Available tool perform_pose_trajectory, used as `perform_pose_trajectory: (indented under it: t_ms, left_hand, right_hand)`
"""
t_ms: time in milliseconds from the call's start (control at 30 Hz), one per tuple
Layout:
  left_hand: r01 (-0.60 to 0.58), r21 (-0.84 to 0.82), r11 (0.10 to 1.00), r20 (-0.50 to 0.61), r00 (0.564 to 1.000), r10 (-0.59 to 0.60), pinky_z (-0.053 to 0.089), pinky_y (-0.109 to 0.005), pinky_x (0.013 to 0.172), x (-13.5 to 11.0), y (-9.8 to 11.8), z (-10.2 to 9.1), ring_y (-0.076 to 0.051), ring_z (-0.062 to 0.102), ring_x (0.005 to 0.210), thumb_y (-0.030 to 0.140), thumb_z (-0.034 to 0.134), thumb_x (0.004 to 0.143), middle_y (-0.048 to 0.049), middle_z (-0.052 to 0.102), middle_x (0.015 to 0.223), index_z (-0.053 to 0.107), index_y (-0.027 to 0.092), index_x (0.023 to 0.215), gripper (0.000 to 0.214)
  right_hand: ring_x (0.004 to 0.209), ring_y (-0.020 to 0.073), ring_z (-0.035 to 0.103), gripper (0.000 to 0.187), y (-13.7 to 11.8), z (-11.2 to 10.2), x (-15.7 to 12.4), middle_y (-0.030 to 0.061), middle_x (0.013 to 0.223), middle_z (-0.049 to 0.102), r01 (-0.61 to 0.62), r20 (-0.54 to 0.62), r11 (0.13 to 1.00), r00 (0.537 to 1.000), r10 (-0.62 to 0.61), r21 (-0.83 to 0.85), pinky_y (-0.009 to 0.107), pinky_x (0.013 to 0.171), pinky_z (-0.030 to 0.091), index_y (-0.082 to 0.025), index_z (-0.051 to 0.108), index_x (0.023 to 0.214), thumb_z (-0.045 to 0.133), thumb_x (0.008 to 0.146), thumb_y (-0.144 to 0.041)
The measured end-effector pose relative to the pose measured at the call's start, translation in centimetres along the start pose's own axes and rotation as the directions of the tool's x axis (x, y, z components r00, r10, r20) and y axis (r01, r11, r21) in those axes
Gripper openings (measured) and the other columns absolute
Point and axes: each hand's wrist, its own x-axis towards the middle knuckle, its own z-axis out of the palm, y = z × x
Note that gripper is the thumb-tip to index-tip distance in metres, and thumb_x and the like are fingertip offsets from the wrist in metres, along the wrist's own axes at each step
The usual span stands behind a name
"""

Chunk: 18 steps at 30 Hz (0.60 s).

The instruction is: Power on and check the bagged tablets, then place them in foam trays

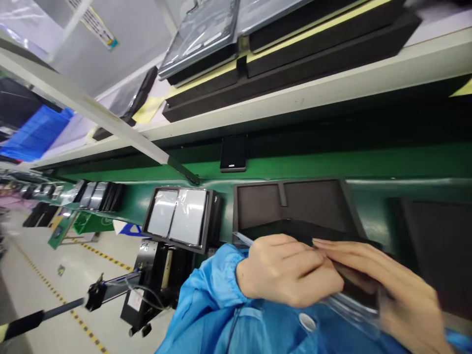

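My left hand (287, 270), in a blue sleeve, is closed around the near end of a flat dark panel (354, 285) wrapped in clear plastic. My right hand (391, 285) lies over the same panel from the right, fingers stretched along its top and thumb underneath. Both hands hold it just above the near edge of the green conveyor belt (368, 164). Right behind the hands sits an empty dark foam tray (295, 201) with two compartments.
A black tray with two film-covered panels (180, 216) stands left of the foam tray. A black phone-like device (233, 153) lies on the belt. Black foam trays and bagged panels (258, 54) are stacked on the upper shelf. More trays (96, 195) sit far left; floor below.
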Motion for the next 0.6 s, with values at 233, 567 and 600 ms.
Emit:
perform_pose_trajectory:
  t_ms: [233,567,600]
  left_hand:
    - [0.216,-0.171,0.961,0.033,0.976,-0.214,0.045,-0.043,0.116,-2.2,-2.1,-3.4,-0.030,0.072,0.118,0.048,0.069,0.099,-0.0146,0.078,0.117,0.069,0.013,0.126,0.044]
    - [0.142,-0.506,0.851,-0.303,0.894,-0.330,0.055,-0.034,0.089,-4.5,-3.0,1.7,-0.021,0.080,0.077,0.043,0.071,0.100,-0.0064,0.082,0.089,0.075,0.018,0.113,0.029]
    - [0.139,-0.479,0.867,-0.303,0.901,-0.311,0.053,-0.035,0.093,-4.5,-3.1,1.6,-0.021,0.080,0.078,0.045,0.072,0.099,-0.0053,0.082,0.088,0.075,0.019,0.114,0.030]
  right_hand:
    - [0.096,0.0306,0.077,0.032,1.7,-2.1,-0.1,0.0083,0.105,0.078,-0.044,0.019,0.971,0.999,0.041,0.235,0.041,0.080,0.068,-0.035,0.077,0.120,0.051,0.109,-0.048]
    - [0.102,0.0399,0.074,0.038,4.9,-2.6,-1.3,0.0115,0.103,0.077,-0.026,-0.004,0.925,1.000,0.030,0.380,0.053,0.075,0.068,-0.032,0.079,0.118,0.052,0.105,-0.055]
    - [0.099,0.0394,0.075,0.036,5.0,-2.6,-1.2,0.0113,0.099,0.077,-0.010,-0.017,0.925,1.000,0.018,0.381,0.053,0.073,0.068,-0.032,0.079,0.117,0.052,0.105,-0.052]
